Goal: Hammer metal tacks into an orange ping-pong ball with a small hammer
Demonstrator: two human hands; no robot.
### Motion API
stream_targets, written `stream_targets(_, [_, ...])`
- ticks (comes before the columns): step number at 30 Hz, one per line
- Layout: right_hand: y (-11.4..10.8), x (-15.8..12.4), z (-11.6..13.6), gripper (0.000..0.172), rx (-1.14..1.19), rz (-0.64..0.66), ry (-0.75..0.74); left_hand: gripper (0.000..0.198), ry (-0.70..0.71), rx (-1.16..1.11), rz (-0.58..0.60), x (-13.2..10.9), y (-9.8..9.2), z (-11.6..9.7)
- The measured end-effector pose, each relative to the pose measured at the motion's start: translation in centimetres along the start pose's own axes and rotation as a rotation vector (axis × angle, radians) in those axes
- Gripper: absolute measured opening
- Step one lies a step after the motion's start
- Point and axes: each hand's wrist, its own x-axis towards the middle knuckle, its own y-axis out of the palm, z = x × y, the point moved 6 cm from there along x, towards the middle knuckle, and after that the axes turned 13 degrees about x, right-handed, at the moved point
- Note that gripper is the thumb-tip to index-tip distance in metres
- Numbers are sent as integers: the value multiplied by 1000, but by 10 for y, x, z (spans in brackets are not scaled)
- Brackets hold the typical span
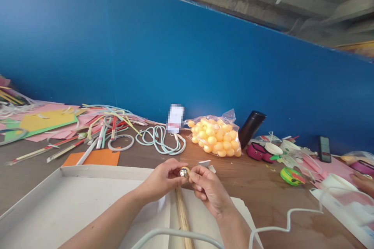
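Observation:
In the head view, a small shiny silver ball [184, 172] with a yellow-orange edge is held up in front of me. My left hand [162, 179] pinches it between thumb and fingers from the left. At its right edge, my right hand [206, 186] is closed in a pinch; whatever lies between those fingertips is too small to make out. Below both hands a wooden stick [182, 214] lies lengthwise over the white cardboard tray [111, 190] and a pale sheet.
Behind my hands are a bag of orange balls [214, 136], a black bottle [251, 128] and a pale blue rope [160, 140]. Straws and coloured paper [46, 122] fill the left. A white cable [289, 218] crosses the front right. Another person's hand [364, 183] is at far right.

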Motion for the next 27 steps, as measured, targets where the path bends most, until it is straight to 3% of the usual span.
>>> stream_targets(19, [2,3,-5,23,-70,19,25,31,45,99,28,-3,2,-8])
stream_targets(27, [-4,0,6,26,-223,-46,-86,40,2,-130,-6,0,-3,-3])
